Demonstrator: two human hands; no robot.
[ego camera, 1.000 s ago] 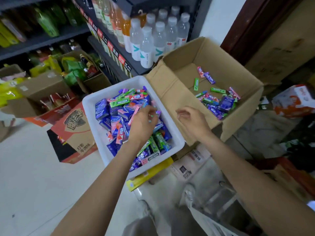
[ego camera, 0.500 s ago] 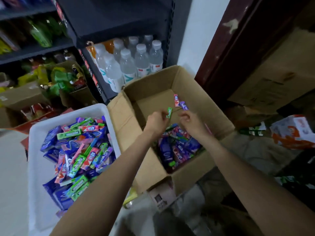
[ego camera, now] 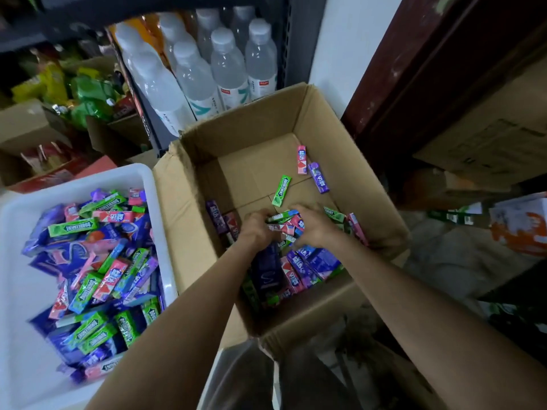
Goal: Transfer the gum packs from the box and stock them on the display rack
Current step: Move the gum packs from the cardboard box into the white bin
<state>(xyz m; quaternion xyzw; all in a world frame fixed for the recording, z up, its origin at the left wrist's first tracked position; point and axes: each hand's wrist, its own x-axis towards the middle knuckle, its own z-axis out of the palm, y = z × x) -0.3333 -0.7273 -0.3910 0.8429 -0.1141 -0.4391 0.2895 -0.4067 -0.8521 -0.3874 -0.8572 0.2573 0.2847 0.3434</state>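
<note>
Shop shelving with water bottles (ego camera: 207,69) backs a cardboard box (ego camera: 325,119) beside a white tub (ego camera: 77,179) heaped with gum. Both hands, left (ego camera: 256,229) and right (ego camera: 313,226), cup a loose clump of gum packs (ego camera: 285,223) inside the box; slick packs may spill out between them when lifted. One green pack (ego camera: 281,190) lies flat, long axis running away, slightly right.
</note>
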